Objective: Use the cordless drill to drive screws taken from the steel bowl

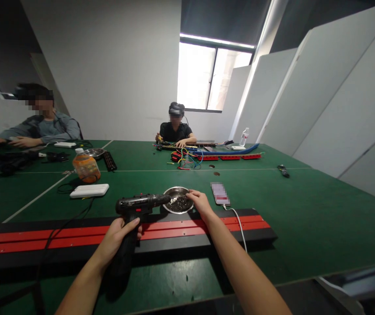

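Observation:
My left hand [121,234] is wrapped round the handle of a black power drill [139,204], which points to the right. The drill's tip is over the left rim of a round metal bowl [178,211] with small dark and pale pieces inside. At the bowl's right rim my right hand [199,202] has its fingers pinched together; what they hold, if anything, is too small to name. A long black bar with red strips [174,228] lies across the table in front of me, under the drill and my forearms.
On the green table [312,218] are a phone [220,194] with a white cable, a white power bank [89,190], an orange bottle [86,167] and coloured wires [189,158]. Two people [176,129] sit across and at the left.

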Demonstrator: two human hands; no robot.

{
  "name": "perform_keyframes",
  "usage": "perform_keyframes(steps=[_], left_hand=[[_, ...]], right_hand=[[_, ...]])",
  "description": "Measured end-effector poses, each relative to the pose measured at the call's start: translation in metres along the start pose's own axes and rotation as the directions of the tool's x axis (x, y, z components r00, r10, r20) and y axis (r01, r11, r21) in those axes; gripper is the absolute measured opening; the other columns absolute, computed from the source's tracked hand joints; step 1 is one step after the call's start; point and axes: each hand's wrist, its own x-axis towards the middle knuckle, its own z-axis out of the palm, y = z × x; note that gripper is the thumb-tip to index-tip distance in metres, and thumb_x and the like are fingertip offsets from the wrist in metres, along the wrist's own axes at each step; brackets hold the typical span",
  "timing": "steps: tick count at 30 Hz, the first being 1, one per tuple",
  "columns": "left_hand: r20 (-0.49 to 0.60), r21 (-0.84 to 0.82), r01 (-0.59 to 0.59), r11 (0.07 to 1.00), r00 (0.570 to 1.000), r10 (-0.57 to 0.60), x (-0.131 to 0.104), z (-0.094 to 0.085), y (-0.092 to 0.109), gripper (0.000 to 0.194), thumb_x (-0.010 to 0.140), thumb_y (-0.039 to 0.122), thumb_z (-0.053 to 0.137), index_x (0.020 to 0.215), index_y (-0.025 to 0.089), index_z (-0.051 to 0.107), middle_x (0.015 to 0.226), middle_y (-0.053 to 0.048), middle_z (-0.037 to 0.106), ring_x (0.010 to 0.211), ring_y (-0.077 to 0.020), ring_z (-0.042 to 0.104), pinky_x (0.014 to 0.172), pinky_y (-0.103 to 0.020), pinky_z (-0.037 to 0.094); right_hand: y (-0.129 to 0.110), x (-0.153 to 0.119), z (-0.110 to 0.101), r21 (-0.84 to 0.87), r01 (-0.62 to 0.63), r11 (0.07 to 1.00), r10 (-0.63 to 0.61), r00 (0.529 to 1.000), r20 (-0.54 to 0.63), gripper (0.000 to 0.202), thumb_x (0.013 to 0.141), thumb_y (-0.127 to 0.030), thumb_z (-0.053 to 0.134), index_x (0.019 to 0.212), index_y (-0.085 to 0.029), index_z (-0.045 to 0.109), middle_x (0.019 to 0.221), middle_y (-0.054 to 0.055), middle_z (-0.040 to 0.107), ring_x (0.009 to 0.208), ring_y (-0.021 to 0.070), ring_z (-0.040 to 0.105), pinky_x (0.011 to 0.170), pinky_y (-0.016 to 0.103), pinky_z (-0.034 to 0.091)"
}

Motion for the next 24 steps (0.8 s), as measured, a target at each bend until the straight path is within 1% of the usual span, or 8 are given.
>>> perform_keyframes(steps=[6, 11, 17, 21, 24], left_hand=[[-0.003, -0.007, 0.006, 1.0, 1.0, -0.006, -0.0006, 0.0004, 0.0003, 0.036, 0.08, 0.043, 0.075, 0.094, 0.011, 0.064, 0.08, -0.008, 0.071, 0.065, -0.0163, 0.067, 0.059, -0.027, 0.056], [-0.012, 0.003, 0.016, 1.0, 1.0, -0.016, -0.0019, 0.0015, 0.0028, 0.035, 0.079, 0.044, 0.076, 0.089, 0.012, 0.066, 0.08, -0.008, 0.072, 0.066, -0.0171, 0.068, 0.059, -0.027, 0.056], [-0.011, -0.009, 0.018, 1.0, 1.0, -0.019, -0.0025, 0.0024, 0.0054, 0.036, 0.076, 0.044, 0.078, 0.087, 0.011, 0.066, 0.079, -0.009, 0.072, 0.066, -0.0181, 0.068, 0.059, -0.028, 0.057], [-0.01, -0.018, 0.009, 1.0, 1.0, -0.009, -0.0019, 0.0019, 0.0031, 0.036, 0.078, 0.043, 0.077, 0.091, 0.011, 0.066, 0.08, -0.008, 0.071, 0.065, -0.0175, 0.068, 0.059, -0.028, 0.057], [-0.01, -0.01, 0.013, 1.0, 1.0, -0.013, -0.0012, 0.0019, 0.0023, 0.035, 0.079, 0.043, 0.076, 0.091, 0.012, 0.065, 0.08, -0.008, 0.071, 0.066, -0.0175, 0.068, 0.06, -0.028, 0.057]], right_hand=[[0.0005, -0.0001, -0.0003, -0.004, -0.009, 1.0, 0.009, 1.0, -0.007, 0.027, 0.066, -0.044, 0.073, 0.065, -0.017, 0.076, 0.117, 0.013, 0.071, 0.108, 0.0283, 0.064, 0.098, 0.035, 0.043], [0.0008, 0.0009, -0.0004, -0.011, 0.006, 1.0, -0.006, 1.0, 0.002, 0.031, 0.065, -0.047, 0.073, 0.069, -0.016, 0.077, 0.111, 0.014, 0.073, 0.106, 0.0301, 0.065, 0.097, 0.038, 0.044], [0.0043, 0.0029, -0.0005, -0.049, 0.012, 0.999, -0.012, 1.0, -0.003, 0.031, 0.066, -0.048, 0.072, 0.066, -0.017, 0.075, 0.112, 0.014, 0.072, 0.107, 0.0301, 0.065, 0.097, 0.038, 0.045], [0.0057, 0.0034, -0.0006, -0.057, 0.018, 0.998, -0.018, 1.0, 0.0, 0.032, 0.067, -0.048, 0.071, 0.067, -0.016, 0.075, 0.112, 0.015, 0.072, 0.107, 0.0305, 0.065, 0.097, 0.039, 0.044], [0.0043, 0.0021, -0.0002, -0.047, 0.019, 0.999, -0.019, 1.0, 0.008, 0.032, 0.066, -0.047, 0.071, 0.068, -0.016, 0.075, 0.108, 0.015, 0.073, 0.104, 0.0302, 0.066, 0.096, 0.039, 0.045]])
